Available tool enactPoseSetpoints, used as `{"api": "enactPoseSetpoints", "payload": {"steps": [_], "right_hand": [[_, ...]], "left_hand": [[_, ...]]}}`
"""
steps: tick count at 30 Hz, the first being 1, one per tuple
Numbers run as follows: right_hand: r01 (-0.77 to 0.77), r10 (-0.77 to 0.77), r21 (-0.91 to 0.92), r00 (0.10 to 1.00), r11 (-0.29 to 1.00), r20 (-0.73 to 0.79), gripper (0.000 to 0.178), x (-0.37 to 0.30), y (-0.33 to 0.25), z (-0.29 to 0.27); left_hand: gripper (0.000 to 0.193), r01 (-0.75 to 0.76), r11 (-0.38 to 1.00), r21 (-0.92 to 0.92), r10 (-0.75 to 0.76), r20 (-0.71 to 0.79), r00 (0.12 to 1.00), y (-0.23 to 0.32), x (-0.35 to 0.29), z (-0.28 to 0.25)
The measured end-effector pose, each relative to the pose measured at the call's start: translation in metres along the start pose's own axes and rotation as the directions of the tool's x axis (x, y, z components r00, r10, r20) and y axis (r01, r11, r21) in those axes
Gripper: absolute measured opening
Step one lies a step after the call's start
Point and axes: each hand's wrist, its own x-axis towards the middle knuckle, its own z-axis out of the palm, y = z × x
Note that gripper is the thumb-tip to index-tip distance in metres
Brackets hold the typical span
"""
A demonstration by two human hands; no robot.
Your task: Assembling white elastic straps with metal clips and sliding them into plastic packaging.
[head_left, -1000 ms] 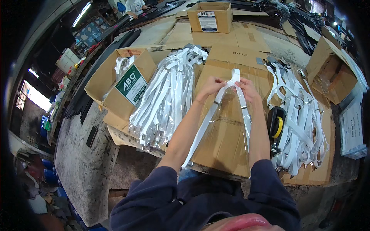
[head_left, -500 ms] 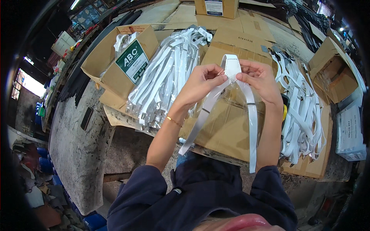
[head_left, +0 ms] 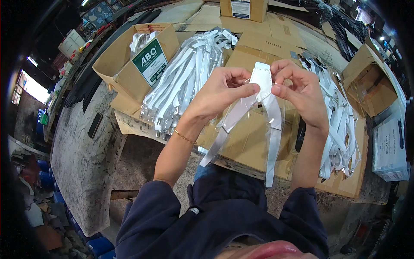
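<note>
A pair of white suspenders [head_left: 260, 84] hangs in front of me, its stitched back patch upright between my hands and two straps with metal sliders dangling below. Clear plastic film clings around the straps. My left hand [head_left: 230, 88] pinches the patch's left edge, thumb in front and fingers behind. At the patch's right edge my right hand [head_left: 299, 88] is curled, its thumb tip against the rim; whether it grips the patch or only the film is hard to make out. To the left lies a pile of plastic-wrapped white suspenders [head_left: 187, 80]; unwrapped white suspenders [head_left: 338, 134] lie at the right.
Flattened cardboard [head_left: 246, 142] covers the table under my hands. An open carton [head_left: 123, 80] with white straps inside stands at the left, another open carton [head_left: 371, 82] at the right above a clear plastic tub [head_left: 389, 149]. A dark phone [head_left: 95, 125] rests on the left worktop.
The patch's top, looped over before, now stands flat with its tab pointing up. My right hand has shifted right and its fingers have loosened and lifted. The hanging straps have swung left.
</note>
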Motion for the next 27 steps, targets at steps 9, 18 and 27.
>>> {"api": "enactPoseSetpoints", "payload": {"steps": [9, 18, 27], "right_hand": [[0.090, -0.170, 0.322, 0.958, 0.943, 0.232, 0.015, -0.008, 0.001, -0.003], [0.258, -0.363, 0.461, 0.919, 0.849, 0.154, 0.026, -0.009, -0.001, -0.004], [0.088, -0.099, 0.065, 0.976, 0.994, 0.194, 0.026, -0.012, -0.020, -0.003]], "left_hand": [[0.014, 0.012, 0.992, 0.123, -0.016, 0.029, 0.999, 0.012, -0.010, 0.012], [0.012, 0.069, 0.952, -0.298, -0.019, 0.167, 0.986, 0.004, -0.015, 0.020], [0.009, 0.028, 0.972, -0.233, -0.002, 0.109, 0.994, 0.009, -0.021, 0.026]]}}
